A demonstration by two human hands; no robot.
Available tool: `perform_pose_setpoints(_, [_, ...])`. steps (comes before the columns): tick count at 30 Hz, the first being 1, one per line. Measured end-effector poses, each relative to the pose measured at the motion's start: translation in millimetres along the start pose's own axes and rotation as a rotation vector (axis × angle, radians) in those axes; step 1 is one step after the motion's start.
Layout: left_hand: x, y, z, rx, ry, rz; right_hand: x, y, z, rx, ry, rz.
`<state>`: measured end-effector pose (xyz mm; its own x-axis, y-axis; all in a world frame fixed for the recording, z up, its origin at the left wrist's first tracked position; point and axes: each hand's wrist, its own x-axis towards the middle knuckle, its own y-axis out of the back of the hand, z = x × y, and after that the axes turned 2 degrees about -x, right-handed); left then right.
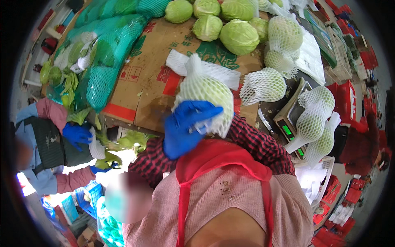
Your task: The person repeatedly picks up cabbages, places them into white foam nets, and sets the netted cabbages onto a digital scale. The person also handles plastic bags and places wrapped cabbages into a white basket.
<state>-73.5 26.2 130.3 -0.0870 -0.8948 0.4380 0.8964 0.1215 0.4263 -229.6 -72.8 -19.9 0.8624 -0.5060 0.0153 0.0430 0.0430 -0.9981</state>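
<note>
A round green cabbage (213, 95) in a white foam net is held up in front of my chest, over the near edge of the cardboard. My left hand (188, 126), in a blue glove and slightly blurred, lies across its near side. The fingers are bent around the loose edge of the foam net (220, 131). My right sleeve runs up to the cabbage's right side, and the hand itself is hidden behind it. Just beyond lies a flat white foam net sleeve (220, 72). To the right rests another netted cabbage (265, 85).
Bare cabbages (239, 37) sit at the far side of the printed cardboard (151, 68). Green mesh sacks (105, 74) are on the left. A digital scale (288, 123) bears netted cabbages at right, near a curved knife (264, 119). At left, a co-worker's gloved hand (77, 136) holds white netting.
</note>
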Motion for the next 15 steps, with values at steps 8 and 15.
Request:
perform_pose_setpoints(8, [26.9,-8.8,-37.4,-0.338,0.202,-0.198,-43.5,4.9,-18.5,0.094,0.165,-0.056])
perform_pose_setpoints(15, [28.1,-37.0,4.1,-0.648,0.494,0.135,-53.8,-9.0,-30.8,-0.528,0.522,0.16])
